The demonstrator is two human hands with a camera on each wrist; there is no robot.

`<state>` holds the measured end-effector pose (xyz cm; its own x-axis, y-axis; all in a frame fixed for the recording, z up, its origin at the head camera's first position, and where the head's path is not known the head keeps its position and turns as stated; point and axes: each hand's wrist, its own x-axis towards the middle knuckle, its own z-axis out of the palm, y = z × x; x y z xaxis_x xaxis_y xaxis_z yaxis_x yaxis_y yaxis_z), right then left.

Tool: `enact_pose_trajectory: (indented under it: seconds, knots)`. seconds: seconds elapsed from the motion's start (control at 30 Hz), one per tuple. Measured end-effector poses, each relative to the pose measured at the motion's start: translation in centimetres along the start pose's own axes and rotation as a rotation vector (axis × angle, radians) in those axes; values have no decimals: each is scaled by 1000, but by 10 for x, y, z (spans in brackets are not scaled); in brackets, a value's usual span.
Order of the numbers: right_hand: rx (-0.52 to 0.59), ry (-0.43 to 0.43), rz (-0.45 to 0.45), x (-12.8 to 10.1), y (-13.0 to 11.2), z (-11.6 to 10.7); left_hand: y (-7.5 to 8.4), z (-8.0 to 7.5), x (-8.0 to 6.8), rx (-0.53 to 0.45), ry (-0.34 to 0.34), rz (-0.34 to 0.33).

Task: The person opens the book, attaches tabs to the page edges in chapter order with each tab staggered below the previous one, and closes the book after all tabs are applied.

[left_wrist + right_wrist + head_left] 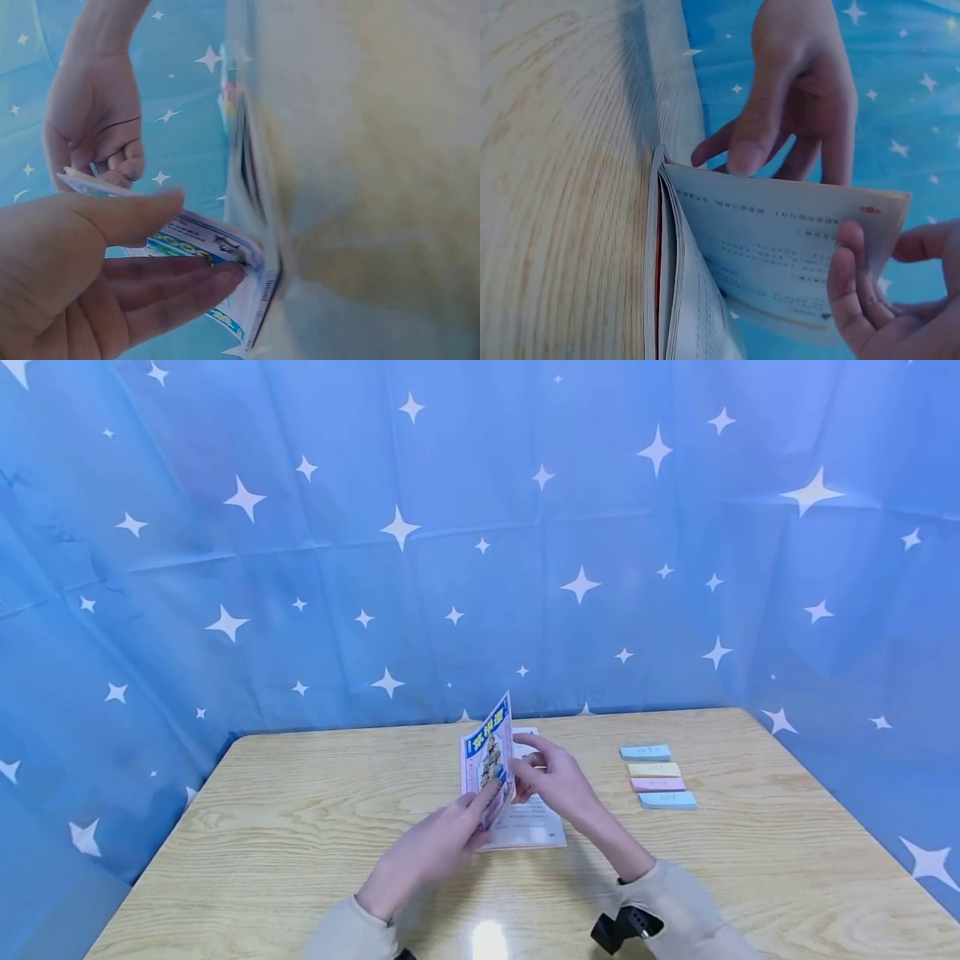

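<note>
A thin book lies in the middle of the wooden counter, close to the person, and both hands are busy with it. Its front cover, with bright blue letters and a picture, stands up almost straight, while the other pages lie flat on the counter. The left hand reaches up to the outside of the cover. Its fingers are nearly straight against the printed side and its thumb comes across above them, so the hand props the cover up and stops it falling shut. I cannot be sure it really pinches the cover. The right hand is on the inside of the cover. In the right wrist view its fingers curl over the far edge of the lifted page, so this hand grips the page and holds it up off the rest. The two hands are close together, one on each side of the cover, which I think keeps it steady and open. To the right of the book, well apart from it, four little pads of sticky notes sit in a neat row, in blue, yellow, pink and blue. A blue cloth with white stars hangs behind the counter.
</note>
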<state>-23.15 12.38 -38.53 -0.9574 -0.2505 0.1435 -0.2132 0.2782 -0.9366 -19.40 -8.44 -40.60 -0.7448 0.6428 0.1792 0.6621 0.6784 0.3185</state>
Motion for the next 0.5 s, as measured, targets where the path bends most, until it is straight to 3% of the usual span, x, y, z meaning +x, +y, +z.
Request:
enact_pose_trajectory:
  seconds: [0.1, 0.17, 0.33, 0.5]
  knots:
    - [29, -43, -18, 2, 2, 1, 0, -6, 2, -123, -48, -85]
    - [60, -84, -31, 3, 3, 3, 0, -9, 3, -186, -43, -122]
    - [82, -189, -74, 4, 5, 8, 0, -15, 6, -275, 51, -181]
    - [100, -231, -111, 5, 5, 13, 1, -20, 8, -298, 125, -231]
